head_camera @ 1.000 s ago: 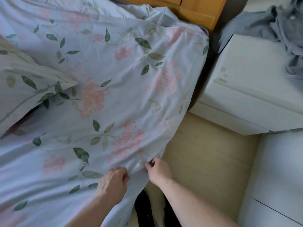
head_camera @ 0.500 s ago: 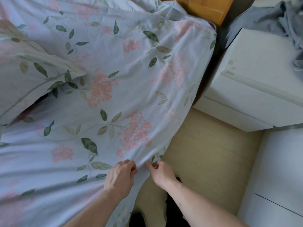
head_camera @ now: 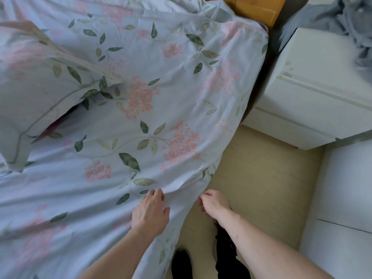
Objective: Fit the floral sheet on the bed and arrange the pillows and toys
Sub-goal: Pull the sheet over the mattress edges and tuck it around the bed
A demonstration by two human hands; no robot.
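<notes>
The floral sheet (head_camera: 165,93), pale blue with pink blossoms and green leaves, lies over the bed and hangs off its right side. A pillow (head_camera: 40,87) in a matching case sits on it at the left. My left hand (head_camera: 150,213) grips a fold of the sheet near its hanging edge. My right hand (head_camera: 213,204), fingers curled, pinches the hem just to the right. A small ridge of cloth is stretched between the two hands. No toys are in view.
A white nightstand (head_camera: 314,93) stands right of the bed, with grey cloth (head_camera: 342,19) heaped on it. The wooden headboard (head_camera: 255,9) is at the top. A white cabinet (head_camera: 346,198) is at the lower right. Beige floor (head_camera: 261,178) and my black shoes (head_camera: 225,250) lie between.
My hands have moved apart along the sheet's edge, and the cloth between them is now pulled taut. The sheet lies a little flatter on the bed.
</notes>
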